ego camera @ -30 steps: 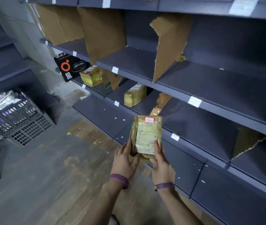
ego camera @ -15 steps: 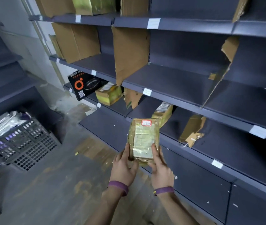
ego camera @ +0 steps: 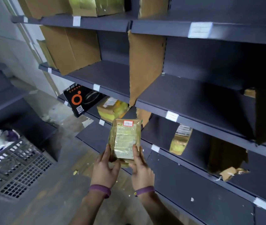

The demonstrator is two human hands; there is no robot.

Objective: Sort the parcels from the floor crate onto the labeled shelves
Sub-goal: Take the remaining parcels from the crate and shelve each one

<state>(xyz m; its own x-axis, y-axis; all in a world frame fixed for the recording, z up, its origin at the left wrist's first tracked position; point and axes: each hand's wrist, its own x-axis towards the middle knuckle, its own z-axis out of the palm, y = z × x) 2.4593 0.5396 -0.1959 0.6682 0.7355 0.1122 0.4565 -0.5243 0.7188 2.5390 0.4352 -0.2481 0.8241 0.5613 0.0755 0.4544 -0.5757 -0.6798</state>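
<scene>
Raised a little since a second ago, our view now takes in a higher tier of the shelves (ego camera: 207, 109), while the taped parcel (ego camera: 125, 140) stays upright at chest level, in front of the shelving. Our left hand (ego camera: 105, 168) and right hand (ego camera: 141, 169) clasp its lower end, thumbs on its face. We judge we are matching its red-bordered tag (ego camera: 128, 123) to the white shelf labels (ego camera: 171, 116); the floor crate (ego camera: 15, 168) sits well apart at left.

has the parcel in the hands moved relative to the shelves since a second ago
Cannot tell. The parcel stays held in both hands by the lower shelf edge; the camera itself tilted up, so most apparent shift is the view's.
</scene>
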